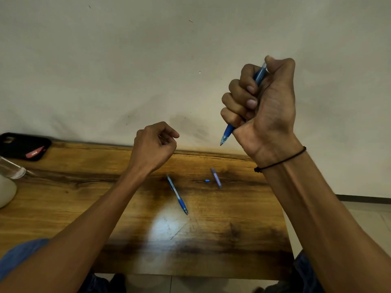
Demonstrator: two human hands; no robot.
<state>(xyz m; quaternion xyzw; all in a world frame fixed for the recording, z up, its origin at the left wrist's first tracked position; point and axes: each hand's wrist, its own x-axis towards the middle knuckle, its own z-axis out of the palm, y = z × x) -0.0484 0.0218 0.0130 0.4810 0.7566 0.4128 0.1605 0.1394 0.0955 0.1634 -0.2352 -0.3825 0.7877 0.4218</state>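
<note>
At the left end of the bench (63, 208), a black pouch (23, 145) and a clear bottle (11, 169) lie well apart from your work. Further right, your left grip (155, 142) hovers above the bench, fingers curled in and thumb against the forefinger; whether it pinches something tiny cannot be told. Below it a second pen (177, 194) lies flat on the wood, tip toward you. Right of that sit a small blue piece (207, 181) and a purple piece (216, 177), near each other but not touching. On the right, your right grip (264, 106) is raised high and wrapped in a fist round the pen (228, 132), which stands nearly upright, tip down, clear of the bench.

Expect that pen to be light and stiff, with a hard plastic barrel that is likely smooth and a little slippery higher up. The blue sleeve near the tip looks rubbery and should give you the surest hold. A firm squeeze probably won't harm it. It shows a see-through bluish barrel at the top, a solid blue sleeve low down and a fine pointed tip.
</note>
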